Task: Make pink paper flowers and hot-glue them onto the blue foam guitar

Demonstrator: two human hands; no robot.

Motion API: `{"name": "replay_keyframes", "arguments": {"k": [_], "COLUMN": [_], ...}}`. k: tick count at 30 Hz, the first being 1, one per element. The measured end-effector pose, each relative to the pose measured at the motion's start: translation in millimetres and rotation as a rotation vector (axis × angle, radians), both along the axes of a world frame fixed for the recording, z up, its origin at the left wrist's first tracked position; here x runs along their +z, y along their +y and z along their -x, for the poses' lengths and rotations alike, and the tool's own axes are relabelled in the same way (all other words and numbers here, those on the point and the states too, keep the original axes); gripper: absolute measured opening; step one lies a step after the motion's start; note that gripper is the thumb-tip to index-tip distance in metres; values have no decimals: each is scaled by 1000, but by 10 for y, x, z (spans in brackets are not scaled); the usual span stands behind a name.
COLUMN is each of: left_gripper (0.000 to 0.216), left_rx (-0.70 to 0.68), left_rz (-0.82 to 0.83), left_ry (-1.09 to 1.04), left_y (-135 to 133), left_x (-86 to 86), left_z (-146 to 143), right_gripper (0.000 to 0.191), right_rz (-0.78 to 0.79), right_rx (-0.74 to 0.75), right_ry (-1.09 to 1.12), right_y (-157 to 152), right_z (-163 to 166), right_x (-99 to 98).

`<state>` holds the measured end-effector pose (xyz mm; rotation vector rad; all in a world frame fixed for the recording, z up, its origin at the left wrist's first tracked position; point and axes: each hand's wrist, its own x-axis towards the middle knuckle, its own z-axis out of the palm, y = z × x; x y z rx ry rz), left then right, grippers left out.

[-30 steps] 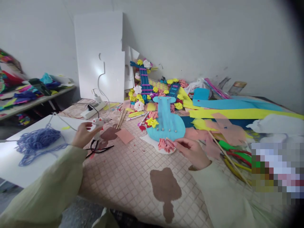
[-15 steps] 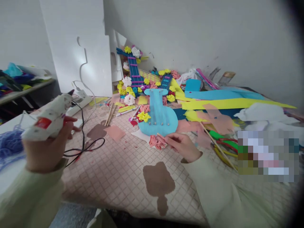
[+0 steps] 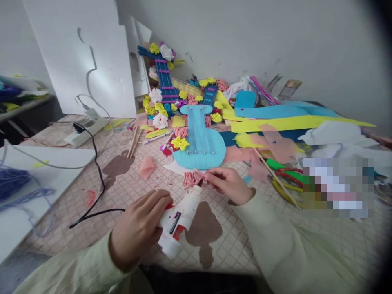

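Note:
My left hand is wrapped round the handle of a white hot glue gun. Its dark nozzle tip points up and right, at a pink crepe paper flower on the tablecloth. Thumb and fingers of my right hand pinch a pink crepe paper strip at the flower's right side, close to the nozzle. Just beyond lies a light blue guitar-shaped cutout with small pegs along its lower part. A yellow paper flower sits on its left edge.
A power strip with plugged cords stands at left, near blue yarn. Decorated dark blue instrument shapes lean at the back. Yellow strips, scissors and a wooden stick lie at right.
My left hand has brought the glue gun from the far left to the pink flower at centre. My right hand stays pinching at the flower; the view has shifted slightly.

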<state>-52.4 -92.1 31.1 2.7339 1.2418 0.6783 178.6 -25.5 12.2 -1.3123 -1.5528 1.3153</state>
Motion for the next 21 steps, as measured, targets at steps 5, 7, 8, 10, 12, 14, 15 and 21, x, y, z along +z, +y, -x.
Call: {"name": "replay_keyframes", "arguments": {"k": [5,7,8,10,12,14,15,21], "left_gripper": [26,24,23,21,18,16,16,18], "left_rx": [63,70,75,90,104,114,117,118], "left_rz": [83,75,70,66,73,81,80,96], "left_ry": [51,37,32,32,41,54,57,105], "left_y": [32,42,44,44,42,44,46,57], "left_x": [-34,-55,-66,-83,-86,-72,-61,1], "left_z": [-3,-6,-7,-13,-21,-31,-37,-66], "right_gripper": [29,30,30,29,29,29,29,29], "right_rz": [-15,-14,-14,-14,-17,-20,-20,-4], "right_rx": [4,3,0,1,3,-3,-6,2], "right_ry": [-27,-28,-26,-19,-12,-9,-11,-25], "right_y": [-11,-10,-8,-5,-4,-5,-7,-13], "right_z": [-5,-7,-8,-10,-12,-13,-12,0], "right_x": [28,31,29,18,6,1,4,48]}}
